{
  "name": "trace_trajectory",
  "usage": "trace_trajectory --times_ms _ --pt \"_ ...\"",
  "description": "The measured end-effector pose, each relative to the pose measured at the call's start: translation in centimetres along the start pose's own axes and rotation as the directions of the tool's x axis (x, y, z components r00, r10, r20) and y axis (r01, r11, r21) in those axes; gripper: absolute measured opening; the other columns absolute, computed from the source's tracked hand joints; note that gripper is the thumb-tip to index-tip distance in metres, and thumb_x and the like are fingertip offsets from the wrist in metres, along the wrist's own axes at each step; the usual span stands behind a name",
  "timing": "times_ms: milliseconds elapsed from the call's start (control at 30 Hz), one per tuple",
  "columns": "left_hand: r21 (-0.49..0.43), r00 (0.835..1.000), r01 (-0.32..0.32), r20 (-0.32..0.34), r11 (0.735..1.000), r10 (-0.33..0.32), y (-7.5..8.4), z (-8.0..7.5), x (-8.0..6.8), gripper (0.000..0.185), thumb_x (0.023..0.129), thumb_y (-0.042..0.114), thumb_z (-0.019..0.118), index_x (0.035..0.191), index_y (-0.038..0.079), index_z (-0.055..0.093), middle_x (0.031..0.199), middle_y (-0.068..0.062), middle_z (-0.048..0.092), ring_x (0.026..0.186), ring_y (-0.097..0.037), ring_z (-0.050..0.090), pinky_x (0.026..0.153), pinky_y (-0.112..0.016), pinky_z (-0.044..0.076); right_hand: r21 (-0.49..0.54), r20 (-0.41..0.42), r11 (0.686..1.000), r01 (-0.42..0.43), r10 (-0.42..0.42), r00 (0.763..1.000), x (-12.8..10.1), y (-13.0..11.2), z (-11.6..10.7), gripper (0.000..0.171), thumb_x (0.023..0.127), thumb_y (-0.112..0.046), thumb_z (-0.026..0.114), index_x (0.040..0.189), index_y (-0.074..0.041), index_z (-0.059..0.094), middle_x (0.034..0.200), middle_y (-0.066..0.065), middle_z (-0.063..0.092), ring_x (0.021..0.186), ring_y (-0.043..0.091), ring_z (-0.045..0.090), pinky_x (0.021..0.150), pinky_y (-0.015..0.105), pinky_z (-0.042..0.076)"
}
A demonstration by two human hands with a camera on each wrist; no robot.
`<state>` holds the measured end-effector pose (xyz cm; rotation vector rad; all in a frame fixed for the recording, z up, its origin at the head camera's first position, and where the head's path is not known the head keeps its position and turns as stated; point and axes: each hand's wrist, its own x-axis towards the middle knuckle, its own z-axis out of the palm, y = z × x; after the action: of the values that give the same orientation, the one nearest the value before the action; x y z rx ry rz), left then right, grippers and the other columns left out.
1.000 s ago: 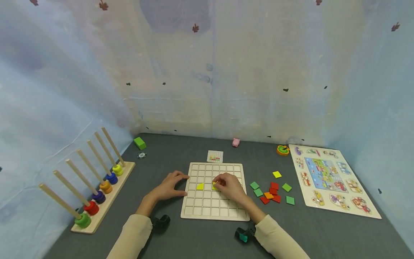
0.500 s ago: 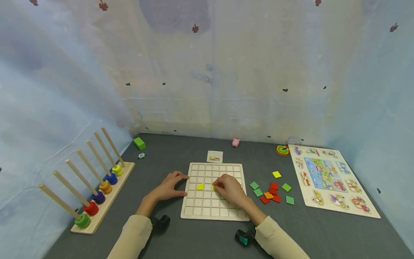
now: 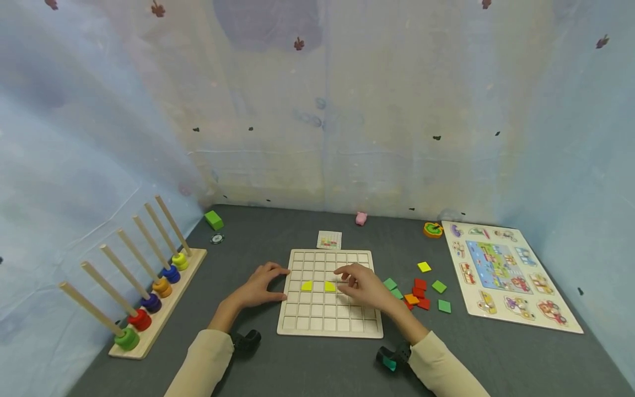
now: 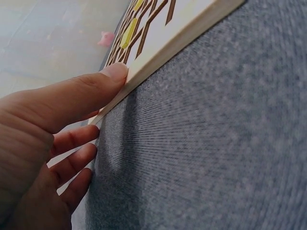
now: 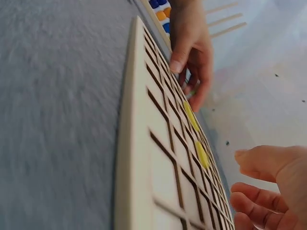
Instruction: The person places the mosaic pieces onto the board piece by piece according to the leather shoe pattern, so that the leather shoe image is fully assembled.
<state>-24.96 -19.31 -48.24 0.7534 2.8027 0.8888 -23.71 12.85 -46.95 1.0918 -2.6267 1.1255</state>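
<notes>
A pale wooden grid board (image 3: 317, 325) lies flat on the dark table. Two yellow square tiles sit in its cells, a left tile (image 3: 307, 285) and a right tile (image 3: 329, 286) in the same row, with a bare cell between them. My left hand (image 3: 259, 285) rests at the board's left edge, thumb and fingertips touching the rim; the left wrist view shows the thumb (image 4: 115, 72) on the frame. Above the board's right half hovers my right hand (image 3: 364, 285), fingers loosely bent and holding nothing, just right of the right yellow tile.
Right of the board lie loose green tiles (image 3: 439, 286), red tiles (image 3: 420, 284), an orange tile (image 3: 411, 299) and a yellow tile (image 3: 424, 267). A pattern card (image 3: 329, 240) lies behind the board. A peg stacker (image 3: 163, 300) stands left; a picture puzzle (image 3: 511, 275) lies far right.
My right hand has let go of the right yellow tile, which stays in its cell, and has drawn back to the right with fingers parted. The left hand has kept its place.
</notes>
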Motion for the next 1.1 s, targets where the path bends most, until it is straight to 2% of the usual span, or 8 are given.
trace_trajectory --times_ms 167,300,367,700,867,1100 --pt "0.006 1.0 -0.005 -0.001 1.0 0.005 0.1 0.0 0.0 0.062 0.079 0.036 0.074 0.132 0.012 0.053 0.127 -0.008 0.044 0.116 -0.028 0.039 0.094 -0.053 0.033 -0.013 -0.084 1.0 0.016 -0.017 0.996 -1.3 1.2 -1.7 0.029 0.088 -0.011 0.064 0.115 -0.001 0.062 0.098 0.013 0.061 0.072 0.012 0.053 0.061 0.024 0.045" --pt "0.005 1.0 -0.001 -0.002 1.0 0.001 0.2 -0.1 0.0 0.062 0.079 0.036 0.074 0.131 0.012 0.053 0.128 -0.009 0.044 0.117 -0.029 0.039 0.095 -0.054 0.033 -0.032 -0.136 0.999 -0.012 0.007 0.991 -2.6 2.1 -3.3 0.027 0.086 -0.008 0.066 0.112 -0.002 0.064 0.095 0.009 0.061 0.072 0.009 0.052 0.061 0.023 0.044" --pt "0.006 1.0 0.003 0.0 1.0 -0.003 0.2 -0.1 0.0 0.062 0.079 0.036 0.074 0.131 0.012 0.053 0.128 -0.009 0.044 0.117 -0.029 0.039 0.095 -0.054 0.033 -0.044 -0.136 0.999 -0.031 0.025 0.99 -3.4 2.6 -4.1 0.026 0.085 -0.007 0.067 0.111 -0.002 0.065 0.096 0.009 0.062 0.073 0.009 0.053 0.061 0.024 0.045" --pt "0.011 1.0 0.01 -0.001 1.0 -0.01 0.2 -0.2 0.0 0.062 0.078 0.037 0.074 0.132 0.012 0.053 0.128 -0.008 0.044 0.117 -0.028 0.039 0.095 -0.053 0.033 -0.046 -0.005 0.998 -0.035 0.035 0.999 -6.7 4.0 -7.7 0.029 0.085 -0.005 0.067 0.114 0.0 0.062 0.101 0.014 0.062 0.079 0.012 0.057 0.065 0.027 0.048" --pt "0.004 1.0 0.023 0.004 1.0 -0.023 0.2 -0.1 0.1 0.062 0.078 0.037 0.075 0.131 0.013 0.053 0.128 -0.008 0.044 0.117 -0.029 0.039 0.095 -0.053 0.033 -0.048 0.057 0.994 -0.103 0.106 0.993 -7.8 4.2 -8.5 0.031 0.084 -0.005 0.068 0.114 -0.001 0.062 0.098 0.011 0.062 0.078 0.01 0.054 0.063 0.026 0.046" --pt "0.0 1.0 0.024 0.006 1.0 -0.024 0.4 -0.1 0.0 0.062 0.078 0.036 0.075 0.131 0.013 0.053 0.128 -0.008 0.044 0.117 -0.029 0.039 0.096 -0.053 0.033 -0.092 0.127 0.984 -0.153 0.164 0.978 -8.6 4.4 -9.5 0.034 0.079 -0.013 0.074 0.11 -0.001 0.064 0.101 0.009 0.064 0.083 0.022 0.057 0.073 0.031 0.047"
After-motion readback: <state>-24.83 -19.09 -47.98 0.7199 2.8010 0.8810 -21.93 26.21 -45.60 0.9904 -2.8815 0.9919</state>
